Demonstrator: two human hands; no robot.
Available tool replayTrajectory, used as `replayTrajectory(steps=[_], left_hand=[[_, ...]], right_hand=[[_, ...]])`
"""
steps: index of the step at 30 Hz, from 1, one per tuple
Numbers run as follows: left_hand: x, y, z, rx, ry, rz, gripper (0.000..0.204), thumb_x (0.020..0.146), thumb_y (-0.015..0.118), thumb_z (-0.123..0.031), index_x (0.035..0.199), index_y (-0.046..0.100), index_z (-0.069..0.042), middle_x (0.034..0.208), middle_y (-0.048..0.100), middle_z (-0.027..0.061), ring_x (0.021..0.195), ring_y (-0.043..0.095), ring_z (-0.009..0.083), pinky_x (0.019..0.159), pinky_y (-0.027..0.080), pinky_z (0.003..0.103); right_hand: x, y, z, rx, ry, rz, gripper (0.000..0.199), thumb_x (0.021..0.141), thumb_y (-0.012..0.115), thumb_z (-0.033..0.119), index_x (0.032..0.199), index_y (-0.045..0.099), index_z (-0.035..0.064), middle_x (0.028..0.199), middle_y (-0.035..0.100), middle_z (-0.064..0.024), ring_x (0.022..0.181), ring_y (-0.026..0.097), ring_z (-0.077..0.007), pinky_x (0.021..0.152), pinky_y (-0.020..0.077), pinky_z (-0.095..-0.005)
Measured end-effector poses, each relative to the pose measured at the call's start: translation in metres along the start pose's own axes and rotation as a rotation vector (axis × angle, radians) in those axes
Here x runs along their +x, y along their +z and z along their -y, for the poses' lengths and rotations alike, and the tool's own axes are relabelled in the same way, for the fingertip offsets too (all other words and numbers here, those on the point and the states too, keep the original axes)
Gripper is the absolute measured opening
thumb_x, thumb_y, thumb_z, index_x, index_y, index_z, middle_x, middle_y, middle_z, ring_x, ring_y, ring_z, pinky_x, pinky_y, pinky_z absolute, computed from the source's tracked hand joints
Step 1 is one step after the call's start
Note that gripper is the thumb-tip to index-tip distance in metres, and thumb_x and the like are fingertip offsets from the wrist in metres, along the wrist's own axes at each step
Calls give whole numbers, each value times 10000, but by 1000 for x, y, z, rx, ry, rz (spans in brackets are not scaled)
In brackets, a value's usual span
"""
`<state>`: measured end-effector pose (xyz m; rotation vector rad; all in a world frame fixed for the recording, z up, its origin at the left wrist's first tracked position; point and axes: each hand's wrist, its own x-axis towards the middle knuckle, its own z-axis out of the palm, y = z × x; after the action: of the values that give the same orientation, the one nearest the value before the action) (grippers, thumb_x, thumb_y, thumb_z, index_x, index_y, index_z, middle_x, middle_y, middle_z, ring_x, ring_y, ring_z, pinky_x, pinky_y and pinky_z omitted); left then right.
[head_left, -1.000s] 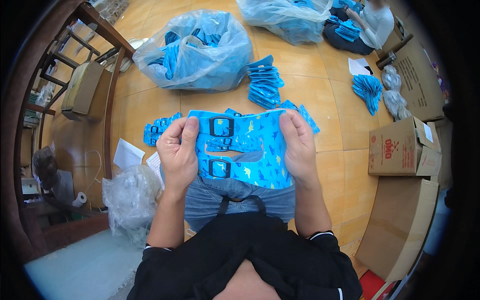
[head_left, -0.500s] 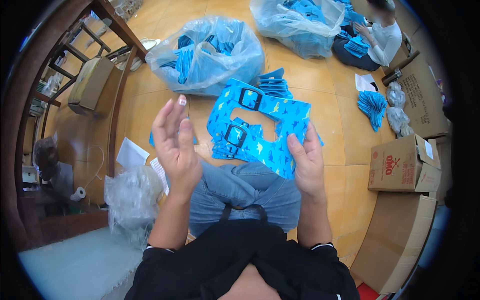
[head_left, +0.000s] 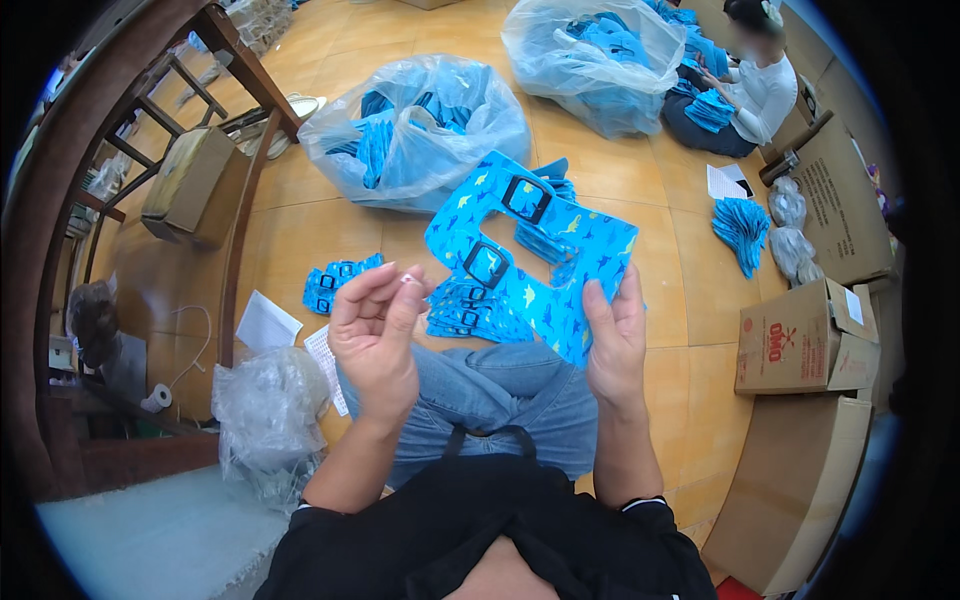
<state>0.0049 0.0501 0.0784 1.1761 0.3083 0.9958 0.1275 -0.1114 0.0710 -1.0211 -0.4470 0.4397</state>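
My right hand [head_left: 615, 345] grips the lower right corner of a blue, roughly C-shaped printed piece [head_left: 605, 250], thumb on top. The piece carries a small animal pattern, a large cut-out and two black-framed, buckle-like shapes on its left part. It is held tilted above my lap. Left of it, apart from the piece, my left hand [head_left: 375, 340] is closed, with thumb and fingertips pinched together; whatever they hold, if anything, is too small to make out. Beneath the held piece lies a stack of similar blue pieces [head_left: 460, 318]. More blue pieces [head_left: 335, 284] lie beyond my left hand.
Clear plastic bags [head_left: 480, 150] [head_left: 590, 85] filled with blue pieces stand ahead. A person [head_left: 765, 95] sits far right handling blue pieces. Cardboard boxes [head_left: 790, 470] line the right side. On the left are crumpled plastic [head_left: 265, 410], white paper [head_left: 268, 322] and a wooden frame [head_left: 235, 250].
My left hand has gone from spread fingers to a pinch and moved slightly right and down. The held piece has tilted a little and shifted right, still in my right hand.
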Motion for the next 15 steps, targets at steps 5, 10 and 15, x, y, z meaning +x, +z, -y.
replayTrajectory(steps=[5, 10, 15], left_hand=[[-5, -3, 7, -206, -181, 3, 217, 864, 640, 41, 1071, 582, 5, 1017, 679, 147, 926, 672, 191, 819, 538, 287], [-10, 3, 8, -208, -198, 50, 262, 842, 638, 87, 1087, 572, 22, 1039, 670, 163, 978, 663, 213, 900, 530, 321], [-13, 10, 8, -180, -239, 93, 267, 863, 626, 39, 1120, 574, -10, 1050, 674, 141, 966, 668, 213, 804, 536, 300]], right_hand=[[0, -1, -4, -26, -47, -32, 383, 980, 516, 108, 1329, 389, 13, 1201, 537, -51, 1042, 517, -94, 909, 422, -264], [-2, 3, -9, -20, -80, -68, 377, 978, 514, 102, 1325, 394, 17, 1202, 532, -48, 1061, 504, -96, 928, 409, -271], [-3, 4, -11, -55, -120, -82, 378, 973, 511, 83, 1326, 393, 21, 1207, 531, -50, 1072, 500, -101, 936, 406, -276]])
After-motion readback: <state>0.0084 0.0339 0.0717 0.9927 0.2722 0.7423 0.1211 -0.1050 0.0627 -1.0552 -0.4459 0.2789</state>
